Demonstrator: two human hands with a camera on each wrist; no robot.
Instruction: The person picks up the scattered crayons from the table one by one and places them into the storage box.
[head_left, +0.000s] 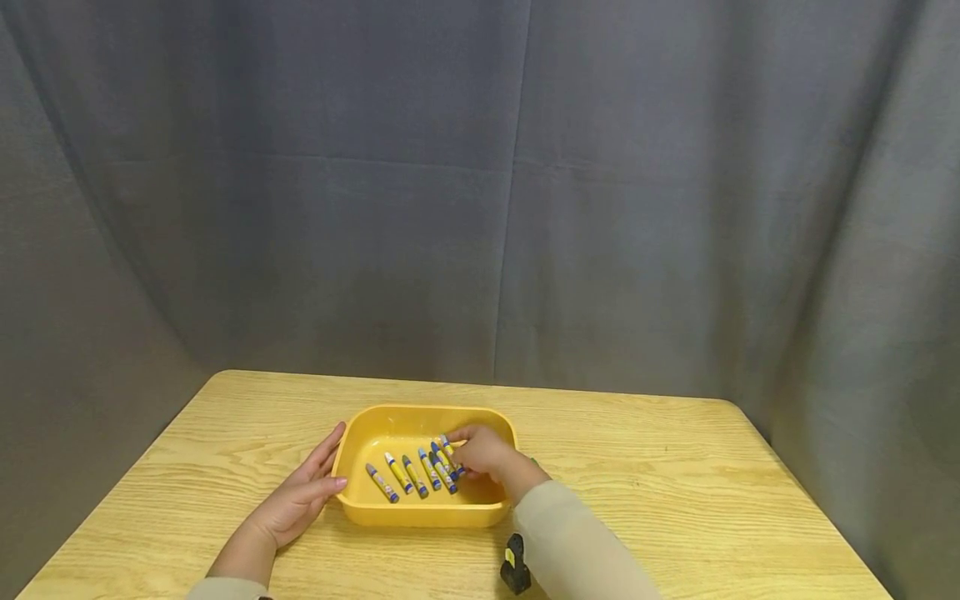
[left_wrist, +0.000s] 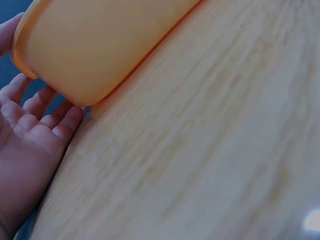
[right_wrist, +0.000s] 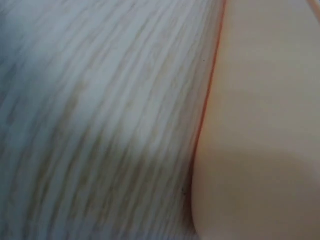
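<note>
A yellow plastic basin (head_left: 420,517) stands on the table, with several crayons (head_left: 415,477) in blue-and-yellow wrappers lying side by side on its floor. At the basin's left end my left hand (head_left: 296,500) holds the side, thumb at the rim and fingers along the outer wall; the left wrist view shows the fingertips (left_wrist: 75,116) against that wall. My right hand (head_left: 486,454) reaches over the right rim into the basin. Its curled fingers pinch a crayon (head_left: 447,447) at the right end of the row, partly hidden by the hand. Only the basin's outer wall (right_wrist: 260,120) shows in the right wrist view, without the hand.
The wood-grain table (head_left: 675,483) extends to both sides of the basin. A grey curtain (head_left: 480,208) hangs behind its far edge. A black device (head_left: 514,565) with a yellow label sits at the right sleeve. A small green thing (head_left: 534,461) peeks out beside the right wrist.
</note>
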